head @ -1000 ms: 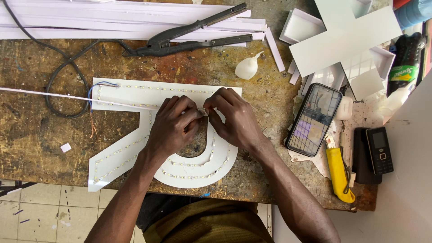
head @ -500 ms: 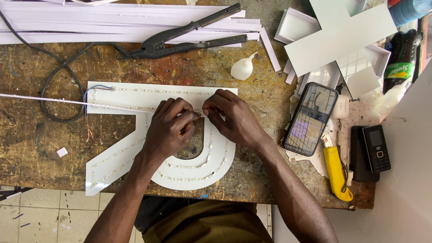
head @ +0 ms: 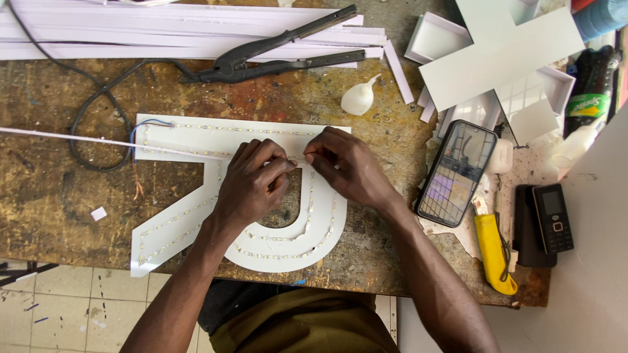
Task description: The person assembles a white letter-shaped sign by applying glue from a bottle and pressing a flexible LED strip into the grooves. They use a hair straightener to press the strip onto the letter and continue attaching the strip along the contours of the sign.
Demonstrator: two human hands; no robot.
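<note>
- White plastic letter panel (head: 196,140) lies flat on the worn wooden workbench (head: 59,196), rows of small LEDs running along its strokes.
- Thin white LED strip (head: 98,141) stretches from the left edge of the view across the panel to the hands.
- Left hand (head: 252,186) rests on the middle of the panel, fingertips pinched on the strip.
- Right hand (head: 343,163) sits just beside it, thumb and forefinger also pinched on the strip's end.
- Black cable (head: 98,104) loops on the bench left of the panel.
- Large black pliers (head: 275,55) lie above, on white strips.
- Small white glue bottle (head: 358,98) stands near the panel's top right.
- Smartphone (head: 456,173), yellow utility knife (head: 494,252) and black keypad phone (head: 553,219) lie to the right.
</note>
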